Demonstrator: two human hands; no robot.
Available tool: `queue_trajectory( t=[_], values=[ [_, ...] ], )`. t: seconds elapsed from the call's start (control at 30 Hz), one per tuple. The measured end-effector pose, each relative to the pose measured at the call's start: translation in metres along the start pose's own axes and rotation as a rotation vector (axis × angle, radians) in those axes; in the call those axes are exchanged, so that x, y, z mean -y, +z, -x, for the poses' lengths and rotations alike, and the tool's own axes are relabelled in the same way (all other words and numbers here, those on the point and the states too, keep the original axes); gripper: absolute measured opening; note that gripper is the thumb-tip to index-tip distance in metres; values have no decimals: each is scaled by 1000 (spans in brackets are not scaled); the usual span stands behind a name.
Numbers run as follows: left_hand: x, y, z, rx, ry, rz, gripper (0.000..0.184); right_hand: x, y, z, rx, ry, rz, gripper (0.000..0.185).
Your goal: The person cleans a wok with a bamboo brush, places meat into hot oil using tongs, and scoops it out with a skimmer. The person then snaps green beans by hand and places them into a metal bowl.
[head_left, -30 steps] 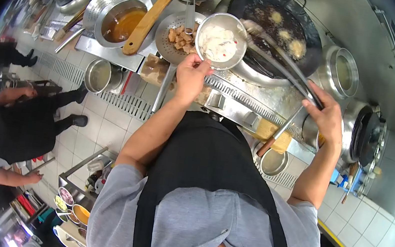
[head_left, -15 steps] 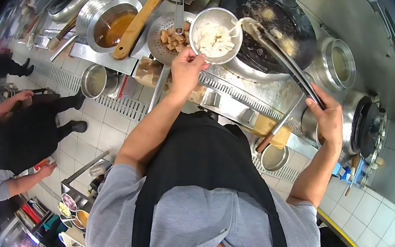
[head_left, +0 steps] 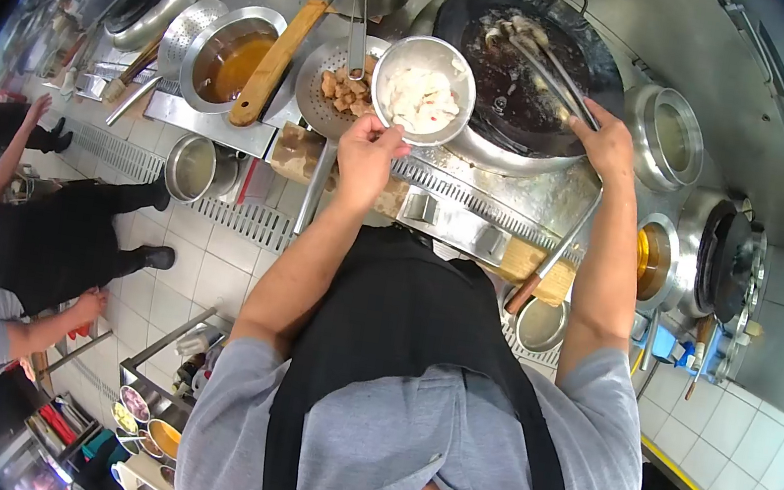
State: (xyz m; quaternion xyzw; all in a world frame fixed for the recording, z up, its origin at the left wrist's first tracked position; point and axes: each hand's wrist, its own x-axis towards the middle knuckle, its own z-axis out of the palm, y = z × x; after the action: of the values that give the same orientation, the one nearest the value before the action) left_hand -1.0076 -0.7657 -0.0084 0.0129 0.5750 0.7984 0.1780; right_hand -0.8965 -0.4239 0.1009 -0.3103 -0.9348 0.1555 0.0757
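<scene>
Two closed grips | left hand point(head_left: 367, 156): round silver metal bowl point(head_left: 409, 55), soft-looking pale food point(head_left: 422, 102), near steel table's front edge point(head_left: 462, 213); probably light, hold rim | right hand point(head_left: 610, 143): long metal tongs point(head_left: 572, 86) over black metal wok point(head_left: 600, 64), tips unclear

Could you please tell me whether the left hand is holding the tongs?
No, the left hand grips the metal bowl, while the right hand holds the tongs.

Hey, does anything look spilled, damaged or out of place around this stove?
Nothing looks clearly spilled or broken. The left hand holds the bowl with food inside; the right hand has the tongs in the wok. Only the blotchy cloth along the stove's front looks odd: its brown patches may be stains or pattern.
</scene>
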Motion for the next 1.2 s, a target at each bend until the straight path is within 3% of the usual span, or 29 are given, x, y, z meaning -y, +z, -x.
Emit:
queue_trajectory(
  t=[0.07,0.23,0.33,0.43,0.57,0.73,0.93,1.2],
  values=[
    [-2,-1,4,2,4,-3,9,-4,4,-1,-103,2,18,52],
    [2,-7,5,-17,14,12,12,15,-54,58,16,39,-278,53],
    [2,-5,4,-19,41,-41,13,12,-72,96,103,-178,-370,51],
    [1,2,3,18,80,-133,14,37,-78,114,221,-115,-236,48],
    [10,12,-3,50,91,-61,12,42,-52,118,233,-255,-180,45],
    [4,11,-4,-17,39,-20,11,37,-78,121,259,-42,-442,45],
    [9,5,-9,-25,25,-18,10,-2,-66,85,190,1,-531,46],
    [9,9,-21,10,31,0,10,-11,-10,-31,49,-75,-129,51]
  ],
)
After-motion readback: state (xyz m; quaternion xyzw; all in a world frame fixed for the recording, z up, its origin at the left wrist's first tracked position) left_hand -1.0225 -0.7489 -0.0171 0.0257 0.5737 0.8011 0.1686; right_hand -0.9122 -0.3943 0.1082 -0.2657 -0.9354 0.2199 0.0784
